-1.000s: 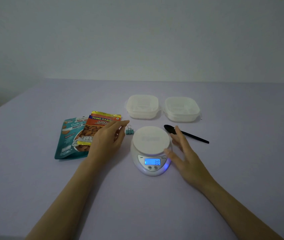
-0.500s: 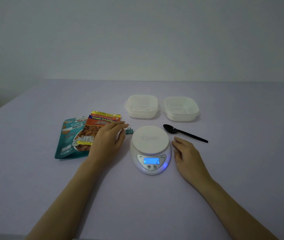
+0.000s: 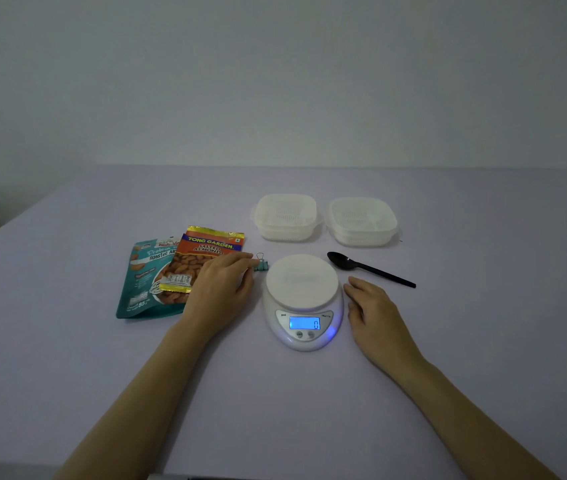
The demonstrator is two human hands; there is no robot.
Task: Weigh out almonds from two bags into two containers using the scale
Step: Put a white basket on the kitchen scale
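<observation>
Left fingers [image 3: 240, 260] touch the clip [image 3: 261, 266], right fingers [image 3: 361, 285] near the spoon [image 3: 370, 269].

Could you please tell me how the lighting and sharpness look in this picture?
Head view: dim, even light, faint shadows on the table; the scale display glows blue, reading 0 without glare; large print on the orange bag is legible, small print blurs.

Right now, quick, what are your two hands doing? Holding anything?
Left hand: open, lying on the orange almond bag, fingertips by the binder clip.
Right hand: open, flat on the table beside the scale, holding nothing.
</observation>
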